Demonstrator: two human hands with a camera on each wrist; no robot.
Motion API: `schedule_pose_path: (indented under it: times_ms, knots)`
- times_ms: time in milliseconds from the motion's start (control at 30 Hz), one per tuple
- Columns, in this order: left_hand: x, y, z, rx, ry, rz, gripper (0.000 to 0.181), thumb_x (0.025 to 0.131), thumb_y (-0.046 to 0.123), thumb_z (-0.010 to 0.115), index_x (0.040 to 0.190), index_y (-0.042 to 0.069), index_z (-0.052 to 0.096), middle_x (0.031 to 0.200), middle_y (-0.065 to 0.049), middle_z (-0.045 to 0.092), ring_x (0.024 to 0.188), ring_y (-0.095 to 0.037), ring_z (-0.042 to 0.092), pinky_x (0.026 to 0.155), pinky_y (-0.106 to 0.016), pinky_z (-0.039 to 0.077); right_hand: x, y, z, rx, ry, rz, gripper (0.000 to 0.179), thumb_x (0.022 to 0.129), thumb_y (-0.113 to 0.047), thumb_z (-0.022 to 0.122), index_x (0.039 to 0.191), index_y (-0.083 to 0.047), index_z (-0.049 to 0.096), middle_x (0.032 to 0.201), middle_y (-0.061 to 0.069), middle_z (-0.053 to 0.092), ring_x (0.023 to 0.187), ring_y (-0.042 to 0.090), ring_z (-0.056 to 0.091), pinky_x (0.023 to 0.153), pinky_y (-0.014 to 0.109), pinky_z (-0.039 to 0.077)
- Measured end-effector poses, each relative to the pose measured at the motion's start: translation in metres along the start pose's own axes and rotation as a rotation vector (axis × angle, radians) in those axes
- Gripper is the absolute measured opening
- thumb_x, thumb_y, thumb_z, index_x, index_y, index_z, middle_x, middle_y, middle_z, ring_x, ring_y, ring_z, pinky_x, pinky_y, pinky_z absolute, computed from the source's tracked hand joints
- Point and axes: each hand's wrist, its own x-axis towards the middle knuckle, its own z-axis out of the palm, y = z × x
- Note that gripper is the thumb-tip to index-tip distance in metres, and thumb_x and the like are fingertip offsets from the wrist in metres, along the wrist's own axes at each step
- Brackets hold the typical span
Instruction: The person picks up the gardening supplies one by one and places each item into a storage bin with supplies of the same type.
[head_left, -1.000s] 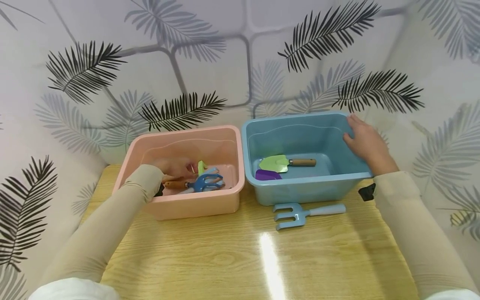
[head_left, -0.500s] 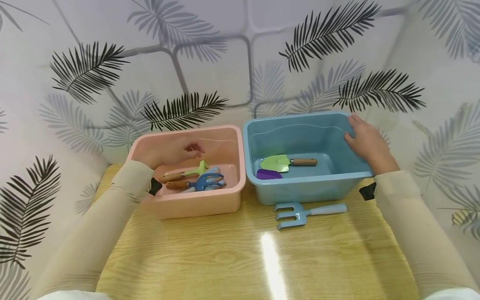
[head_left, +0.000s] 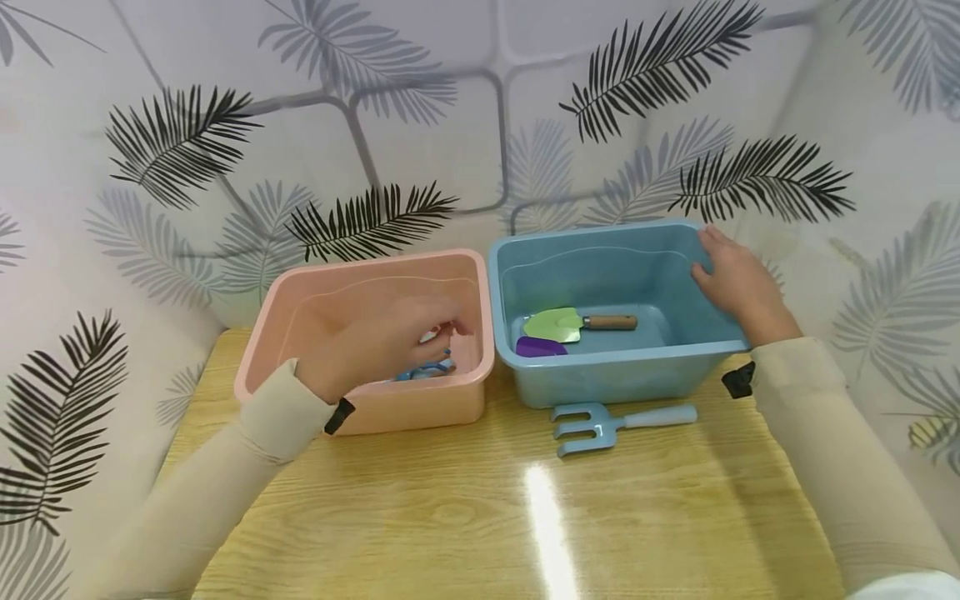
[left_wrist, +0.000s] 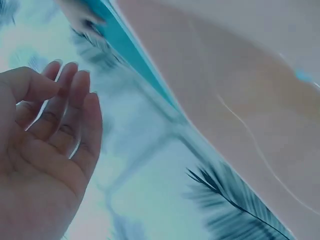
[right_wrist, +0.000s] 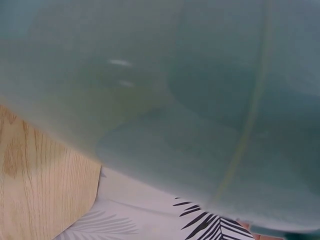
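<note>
My left hand point(head_left: 386, 337) hovers over the pink bin point(head_left: 420, 408), its fingers loosely bent with nothing between them; the left wrist view shows the bare palm of that hand point(left_wrist: 47, 155). Beneath it, parts of a blue hand rake point(head_left: 429, 370) show inside the bin, the rest hidden by the hand. My right hand point(head_left: 741, 283) grips the right rim of the blue bin point(head_left: 615, 379), thumb on the inner side. In that bin lie a green trowel point(head_left: 553, 325) with a wooden handle and a purple tool point(head_left: 538, 347). The blue bin's wall point(right_wrist: 165, 105) fills the right wrist view.
A light blue hand fork point(head_left: 592, 429) lies on the wooden table point(head_left: 390, 508) in front of the blue bin. The two bins stand side by side against a leaf-patterned backdrop point(head_left: 420, 125).
My left hand lifts from low at the left of the pink bin and moves right, covering the tools there. The right hand stays on the blue bin's rim.
</note>
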Motion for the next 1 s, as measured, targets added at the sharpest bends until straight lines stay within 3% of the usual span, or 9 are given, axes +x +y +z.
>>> schedule_pose_path:
  times_ms: [67,200,400,467,633,733,1000]
  knots:
    - [0.005,0.016,0.008,-0.086,-0.022,0.031,0.021,0.090,0.003,0.046,0.099,0.012,0.064,0.095,0.006,0.062,0.082,-0.003,0.053,0.075,-0.019,0.045,0.000,0.001,-0.001,-0.002,0.000,0.002,0.058,0.095,-0.014,0.046,0.143,0.006,0.021,0.151,0.021,0.014,0.132,0.044,0.021,0.104,0.057,0.019]
    - [0.016,0.044,0.034,-0.152,-0.122,0.078,0.022,0.093,0.005,0.046,0.104,0.015,0.063,0.101,0.007,0.061,0.094,-0.003,0.053,0.084,-0.018,0.042,-0.001,0.002,-0.002,-0.004,-0.001,0.015,0.058,0.095,-0.014,0.045,0.144,0.006,0.020,0.151,0.021,0.014,0.133,0.044,0.020,0.104,0.057,0.019]
    - [0.024,0.070,0.089,-0.115,-0.259,0.184,0.024,0.094,0.010,0.044,0.110,0.017,0.061,0.106,0.007,0.058,0.097,-0.003,0.050,0.081,-0.012,0.040,0.000,0.001,-0.003,-0.002,-0.011,0.012,0.059,0.095,-0.014,0.045,0.144,0.005,0.020,0.151,0.019,0.012,0.132,0.044,0.020,0.104,0.057,0.019]
    - [0.029,0.074,0.106,-0.080,-0.269,0.206,0.024,0.094,0.010,0.045,0.111,0.017,0.061,0.105,0.008,0.057,0.095,-0.004,0.049,0.079,-0.013,0.040,0.000,0.000,-0.002,0.000,-0.013,0.005,0.059,0.095,-0.014,0.045,0.144,0.005,0.020,0.152,0.019,0.012,0.133,0.043,0.020,0.104,0.057,0.019]
    - [0.045,0.082,0.141,-0.004,-0.257,0.244,0.024,0.093,0.010,0.046,0.112,0.018,0.059,0.107,0.009,0.057,0.101,-0.005,0.049,0.089,-0.014,0.037,0.000,-0.001,-0.002,-0.003,-0.014,0.007,0.058,0.095,-0.013,0.045,0.144,0.006,0.020,0.151,0.020,0.012,0.133,0.043,0.020,0.104,0.057,0.019]
    - [0.055,0.085,0.160,0.022,-0.245,0.229,0.024,0.093,0.011,0.046,0.113,0.017,0.059,0.108,0.008,0.057,0.103,-0.006,0.050,0.092,-0.014,0.035,0.000,-0.001,-0.001,-0.010,-0.007,0.008,0.058,0.095,-0.013,0.045,0.144,0.006,0.020,0.151,0.019,0.013,0.132,0.044,0.021,0.104,0.057,0.020]
    - [0.078,0.085,0.210,0.106,-0.277,0.064,0.035,0.096,0.022,0.047,0.130,0.016,0.048,0.125,0.006,0.050,0.112,-0.011,0.046,0.097,-0.021,0.034,0.000,-0.001,0.000,-0.020,0.004,0.013,0.058,0.095,-0.013,0.045,0.144,0.005,0.021,0.151,0.019,0.014,0.131,0.045,0.023,0.102,0.058,0.022]
